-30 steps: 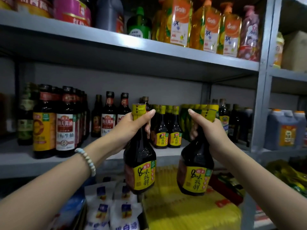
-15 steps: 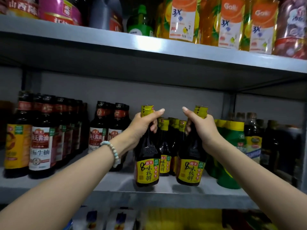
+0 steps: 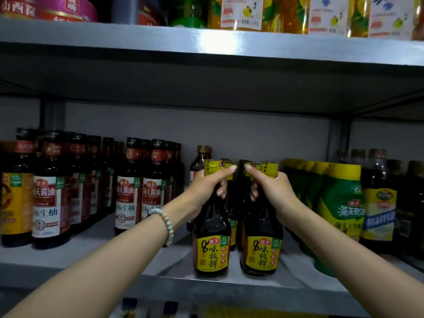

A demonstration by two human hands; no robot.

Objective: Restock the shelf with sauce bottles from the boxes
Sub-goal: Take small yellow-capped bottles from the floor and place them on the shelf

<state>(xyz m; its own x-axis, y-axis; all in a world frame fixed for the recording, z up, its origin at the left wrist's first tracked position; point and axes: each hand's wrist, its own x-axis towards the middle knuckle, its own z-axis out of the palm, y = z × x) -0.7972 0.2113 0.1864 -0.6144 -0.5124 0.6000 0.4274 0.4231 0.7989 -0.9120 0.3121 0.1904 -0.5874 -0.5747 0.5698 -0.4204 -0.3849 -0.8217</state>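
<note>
Two dark sauce bottles with yellow labels and yellow caps stand side by side at the front of the grey middle shelf (image 3: 96,255). My left hand (image 3: 206,191) is wrapped around the neck of the left sauce bottle (image 3: 212,249). My right hand (image 3: 273,191) grips the neck of the right sauce bottle (image 3: 261,249). Both bottles are upright and their bases rest on the shelf. More bottles of the same kind stand in a row right behind them, mostly hidden.
Red-labelled soy sauce bottles (image 3: 128,196) fill the shelf to the left. Green and yellow wrapped bottles (image 3: 339,207) stand close on the right. The upper shelf (image 3: 229,42) hangs low overhead with orange bottles on it. Packets lie below the shelf edge.
Both hands have carried the two bottles up from below shelf level and onto the middle shelf. The bottles now stand on the shelf board, and the view has moved closer.
</note>
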